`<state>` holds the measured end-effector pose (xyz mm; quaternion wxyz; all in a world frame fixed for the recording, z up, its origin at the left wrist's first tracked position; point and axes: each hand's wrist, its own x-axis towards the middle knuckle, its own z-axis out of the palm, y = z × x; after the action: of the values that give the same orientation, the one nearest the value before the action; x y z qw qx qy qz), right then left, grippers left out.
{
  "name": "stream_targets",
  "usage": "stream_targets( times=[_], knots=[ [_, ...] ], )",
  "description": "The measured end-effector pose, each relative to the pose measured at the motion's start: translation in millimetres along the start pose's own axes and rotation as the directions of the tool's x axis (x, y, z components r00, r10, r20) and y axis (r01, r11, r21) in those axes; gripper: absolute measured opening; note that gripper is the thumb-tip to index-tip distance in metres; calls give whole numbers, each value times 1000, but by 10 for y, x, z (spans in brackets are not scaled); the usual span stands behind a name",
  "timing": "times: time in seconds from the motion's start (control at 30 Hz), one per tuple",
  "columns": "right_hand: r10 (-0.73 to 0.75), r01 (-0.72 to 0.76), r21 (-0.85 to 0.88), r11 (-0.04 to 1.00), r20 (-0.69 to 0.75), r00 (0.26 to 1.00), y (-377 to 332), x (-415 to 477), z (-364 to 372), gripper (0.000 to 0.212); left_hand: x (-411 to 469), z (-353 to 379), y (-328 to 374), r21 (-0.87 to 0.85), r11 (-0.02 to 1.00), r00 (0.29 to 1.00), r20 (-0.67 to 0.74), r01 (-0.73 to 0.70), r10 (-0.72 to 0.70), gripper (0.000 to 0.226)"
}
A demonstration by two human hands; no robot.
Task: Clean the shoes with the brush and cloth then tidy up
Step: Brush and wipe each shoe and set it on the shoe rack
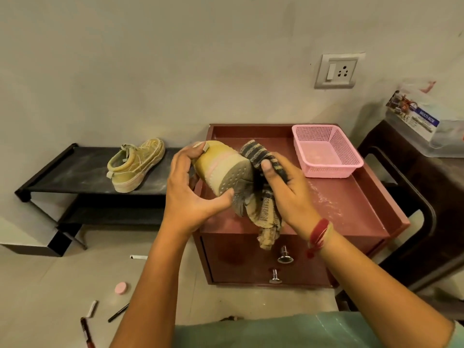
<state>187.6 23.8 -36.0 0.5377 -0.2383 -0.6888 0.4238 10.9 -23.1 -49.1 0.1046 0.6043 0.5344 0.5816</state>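
One yellow sneaker (221,167) hangs sole-out over the front left corner of the red cabinet's tabletop (351,204). The left hand (190,194) grips it, thumb on the sole. The right hand (288,197) clutches a striped cloth (263,212) against that sole. The other sneaker (136,164) rests on the black shoe rack (75,172) to the left. A pink basket (329,169) sits at the tabletop's back right.

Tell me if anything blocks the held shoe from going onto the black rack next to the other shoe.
Nothing visible does. The shoe in the left hand is held up near the right end of the rack. The other shoe sits mid-shelf, with bare shelf to its left; the hand hides the shelf's right end.
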Motion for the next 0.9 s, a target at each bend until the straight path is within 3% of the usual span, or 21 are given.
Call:
stream_targets(
  times=[0.07,0.17,0.33,0.53,0.7,0.9],
  knots=[
    [-2,2,2,1000,4,1000,-16,-24,55,19,-24,-58,-30,1,1000,1000,-1,9,-9,77],
    [-133,143,-99,985,107,985,-73,-67,185,25,-54,-167,-101,-16,999,999,29,38,-38,78],
    [84,-84,-156,984,-9,996,101,-56,238,21,-158,-267,-150,-17,993,992,46,118,-117,78],
    [-117,200,-333,921,254,960,146,-221,453,34,-206,-247,-244,52,989,981,133,138,-144,83],
    [22,-26,-260,965,-18,1000,323,-154,356,31,-196,-235,-290,138,976,979,94,166,-180,89],
    [34,38,-364,931,188,982,291,-140,418,34,-186,-192,-251,260,943,971,63,209,-232,115]
  ],
)
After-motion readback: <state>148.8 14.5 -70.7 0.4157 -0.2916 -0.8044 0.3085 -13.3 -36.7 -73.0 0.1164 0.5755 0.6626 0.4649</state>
